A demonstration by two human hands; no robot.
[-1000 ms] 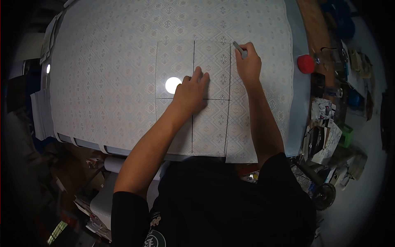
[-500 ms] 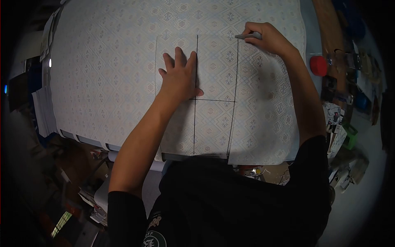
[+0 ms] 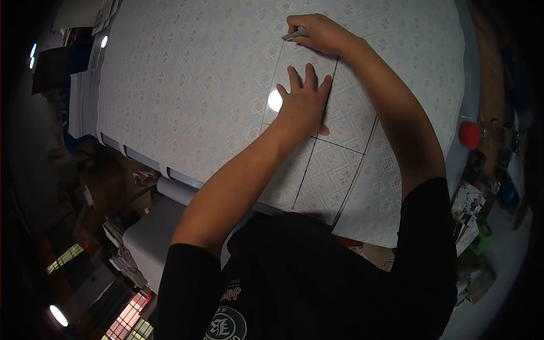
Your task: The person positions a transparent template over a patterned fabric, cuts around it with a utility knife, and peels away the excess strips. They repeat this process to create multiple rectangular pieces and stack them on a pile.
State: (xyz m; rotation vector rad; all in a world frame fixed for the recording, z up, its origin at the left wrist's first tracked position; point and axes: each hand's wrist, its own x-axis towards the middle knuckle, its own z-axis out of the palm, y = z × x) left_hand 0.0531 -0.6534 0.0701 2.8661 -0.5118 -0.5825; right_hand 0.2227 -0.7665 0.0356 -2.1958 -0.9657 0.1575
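Observation:
A clear rectangular sheet (image 3: 340,178) marked with crossing black lines lies flat on pale patterned fabric (image 3: 187,85). My left hand (image 3: 305,103) rests on the sheet with fingers spread, pressing its upper part beside the long middle line. At the sheet's far left corner, my right hand (image 3: 323,33) is closed around a grey pen (image 3: 297,34), its dark tip pointing left at the edge. The pen's far end is hidden in my fingers. A lamp's reflection shines on the sheet next to my left hand.
A red round lid (image 3: 469,135) and assorted small items stand along the right side. Stacked white sheets (image 3: 83,102) sit at the left edge. A grey padded seat (image 3: 153,226) is below the table's near edge.
My right hand has moved the pen left along the sheet's far edge, from the right corner to the left one. My left hand stays pressed on the sheet. The view has turned.

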